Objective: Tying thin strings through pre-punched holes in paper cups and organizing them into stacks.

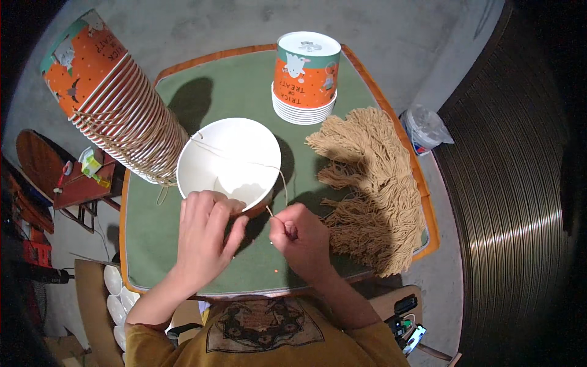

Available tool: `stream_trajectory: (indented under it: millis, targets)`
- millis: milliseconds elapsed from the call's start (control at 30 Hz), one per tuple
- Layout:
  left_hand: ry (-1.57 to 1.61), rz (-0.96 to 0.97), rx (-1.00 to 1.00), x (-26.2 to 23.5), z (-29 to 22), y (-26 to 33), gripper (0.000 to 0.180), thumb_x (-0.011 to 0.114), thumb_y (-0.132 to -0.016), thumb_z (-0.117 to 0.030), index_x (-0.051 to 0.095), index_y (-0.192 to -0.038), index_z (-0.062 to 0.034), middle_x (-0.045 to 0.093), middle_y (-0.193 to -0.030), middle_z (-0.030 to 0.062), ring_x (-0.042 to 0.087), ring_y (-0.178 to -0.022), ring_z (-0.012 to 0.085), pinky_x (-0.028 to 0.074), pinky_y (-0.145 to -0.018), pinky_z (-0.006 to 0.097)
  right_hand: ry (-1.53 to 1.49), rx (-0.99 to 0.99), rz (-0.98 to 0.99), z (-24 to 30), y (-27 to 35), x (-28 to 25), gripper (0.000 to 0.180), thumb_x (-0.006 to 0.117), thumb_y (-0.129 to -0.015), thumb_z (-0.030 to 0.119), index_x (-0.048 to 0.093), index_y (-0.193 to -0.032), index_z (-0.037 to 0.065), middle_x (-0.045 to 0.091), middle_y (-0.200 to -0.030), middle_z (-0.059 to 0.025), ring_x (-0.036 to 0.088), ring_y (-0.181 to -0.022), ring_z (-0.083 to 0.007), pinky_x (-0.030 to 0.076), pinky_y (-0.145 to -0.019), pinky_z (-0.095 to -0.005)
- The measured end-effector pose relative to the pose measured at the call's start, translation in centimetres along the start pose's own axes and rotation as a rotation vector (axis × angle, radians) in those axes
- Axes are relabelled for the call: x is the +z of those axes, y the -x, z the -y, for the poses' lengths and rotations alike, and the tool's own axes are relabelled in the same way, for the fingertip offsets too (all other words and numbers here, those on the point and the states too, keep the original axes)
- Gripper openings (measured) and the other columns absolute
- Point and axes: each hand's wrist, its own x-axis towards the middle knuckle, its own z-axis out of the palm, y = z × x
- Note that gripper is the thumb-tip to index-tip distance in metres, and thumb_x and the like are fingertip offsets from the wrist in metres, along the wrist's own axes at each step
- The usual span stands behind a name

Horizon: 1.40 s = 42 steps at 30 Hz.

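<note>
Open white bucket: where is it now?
Head view, left of centre: the open white bucket is over the green tabletop, between the tall bucket stack and tan cord bundle, left hand at its near rim.

I see white inside my bucket (pixel 228 147), tan on its cord (pixel 285 186) and the yarn pile (pixel 386 205). The tall stack (pixel 101 70) and short stack (pixel 306 79) wear orange and green with dark lettering; my tablecloth (pixel 156 229) is green, my shirt (pixel 263 342) mustard with a dark print.
</note>
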Motion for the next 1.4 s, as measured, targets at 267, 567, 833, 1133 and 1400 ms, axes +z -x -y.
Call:
stream_trajectory:
  millis: [267, 567, 833, 1133, 1400]
  targets:
    - [0.051, -0.01, -0.015, 0.6, 0.7, -0.2, 0.021, 0.067, -0.076, -0.004, 0.058, -0.095, -0.0044, 0.05, -0.084, 0.0088, 0.049, -0.08, 0.0267, 0.038, -0.071, 0.037, -0.054, -0.061, -0.085, -0.3, -0.4, 1.0, 0.017, 0.067, -0.076, 0.001, 0.055, -0.085, 0.007, 0.058, -0.073, -0.009, 0.059, -0.061, -0.023, 0.049, -0.056, -0.0332]
    - [0.09, 0.005, -0.063, 0.6, 0.7, -0.1, 0.021, 0.066, -0.073, 0.002, 0.057, -0.091, -0.003, 0.052, -0.085, 0.0104, 0.051, -0.083, 0.0283, 0.04, -0.074, 0.037, -0.002, -0.1, -0.095, -0.8, -0.8, 1.3, 0.018, 0.069, -0.076, 0.002, 0.057, -0.088, 0.008, 0.06, -0.075, -0.0097, 0.06, -0.063, -0.0242, 0.049, -0.057, -0.0337]
    - [0.281, 0.188, -0.151, -1.3, 1.6, -3.2, 0.02, 0.053, -0.09, -0.004, 0.058, -0.109, -0.003, 0.057, -0.086, 0.0134, 0.058, -0.079, 0.0263, 0.047, -0.073, 0.033, -0.037, -0.09, -0.116, -1.0, -1.4, 1.8, 0.012, 0.068, -0.081, 0.001, 0.057, -0.085, 0.004, 0.054, -0.064, -0.0023, 0.047, -0.052, -0.0058, 0.041, -0.049, -0.0227]
    - [0.661, 0.827, -0.271, 0.2, 4.7, -6.7, 0.01, 0.054, -0.092, -0.012, 0.057, -0.097, -0.0037, 0.054, -0.073, 0.0005, 0.048, -0.068, 0.0089, 0.043, -0.063, 0.025, -0.041, -0.041, -0.056, -1.0, -1.8, 1.9, 0.01, 0.066, -0.083, 0.001, 0.058, -0.087, 0.003, 0.055, -0.062, -0.0004, 0.047, -0.054, -0.0033, 0.04, -0.049, -0.021]
    - [0.804, 0.516, -0.44, 0.0, 5.2, -5.8, 0.009, 0.056, -0.089, -0.011, 0.052, -0.087, -0.0037, 0.058, -0.078, 0.0011, 0.049, -0.068, 0.0066, 0.042, -0.063, 0.022, -0.046, 0.078, 0.123, 0.6, -2.4, -1.0, 0.007, 0.065, -0.085, 0.007, 0.06, -0.089, 0.003, 0.055, -0.064, 0.0008, 0.047, -0.056, -0.0044, 0.041, -0.052, -0.0223]
